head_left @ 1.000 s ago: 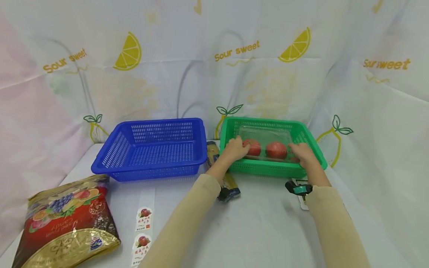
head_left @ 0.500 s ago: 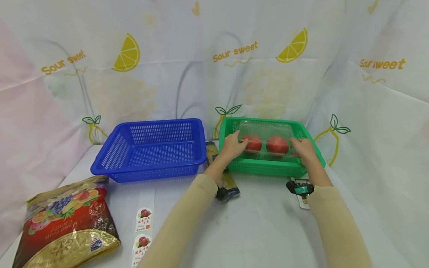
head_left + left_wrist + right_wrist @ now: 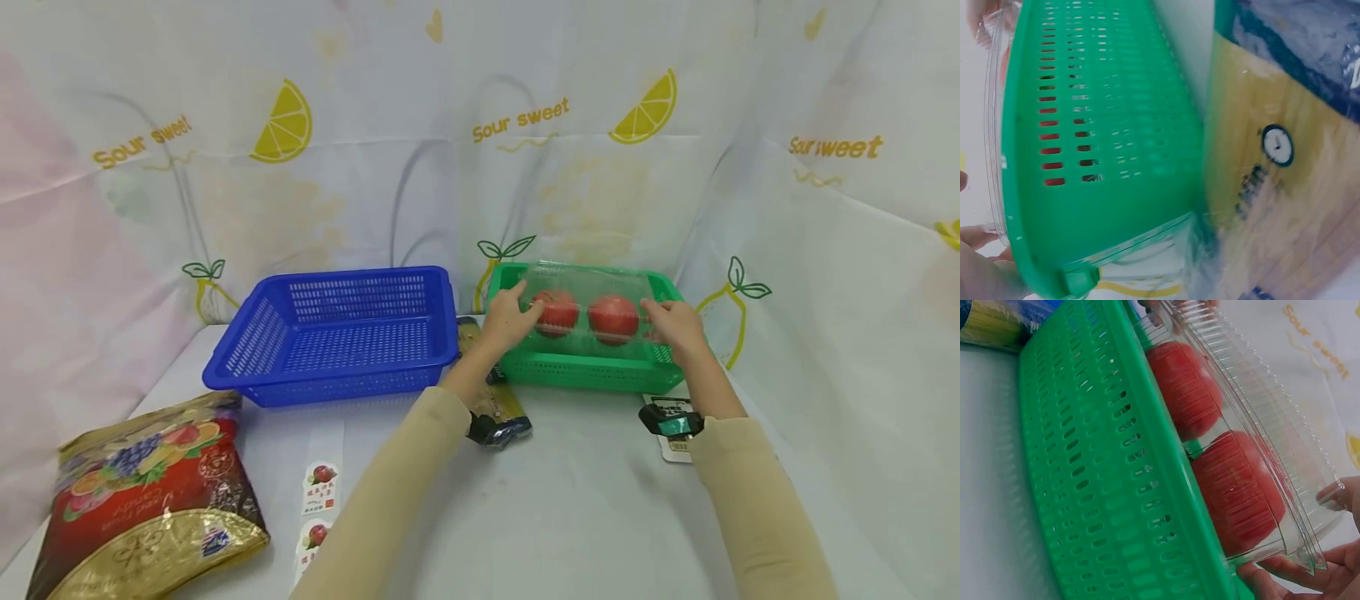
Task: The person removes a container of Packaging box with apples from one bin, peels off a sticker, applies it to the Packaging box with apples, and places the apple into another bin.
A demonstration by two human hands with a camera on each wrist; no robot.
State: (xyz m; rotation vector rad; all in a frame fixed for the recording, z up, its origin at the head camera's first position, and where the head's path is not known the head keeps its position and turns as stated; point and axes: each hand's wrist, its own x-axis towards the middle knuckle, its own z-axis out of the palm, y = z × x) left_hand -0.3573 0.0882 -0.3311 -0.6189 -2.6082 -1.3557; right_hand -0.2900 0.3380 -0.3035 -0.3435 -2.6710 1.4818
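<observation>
A clear plastic clamshell box (image 3: 585, 310) with two red tomatoes (image 3: 613, 319) inside is held just above the green basket (image 3: 585, 367). My left hand (image 3: 510, 318) grips its left end and my right hand (image 3: 672, 327) grips its right end. In the right wrist view the clear box (image 3: 1254, 456) with the tomatoes (image 3: 1235, 490) hangs over the green basket rim (image 3: 1147, 437), and my right fingers (image 3: 1285, 569) curl under its corner. In the left wrist view the green basket wall (image 3: 1097, 137) fills the frame, with the box edge (image 3: 991, 125) beyond it.
An empty blue basket (image 3: 337, 333) stands left of the green one. A long yellow and blue pasta packet (image 3: 491, 400) lies between them. A red and gold candy bag (image 3: 150, 500) lies front left, with stickers (image 3: 318, 500) beside it and a label card (image 3: 671, 425) front right.
Both hands have lifted the clear tomato box from the bottom of the green basket up to about its rim.
</observation>
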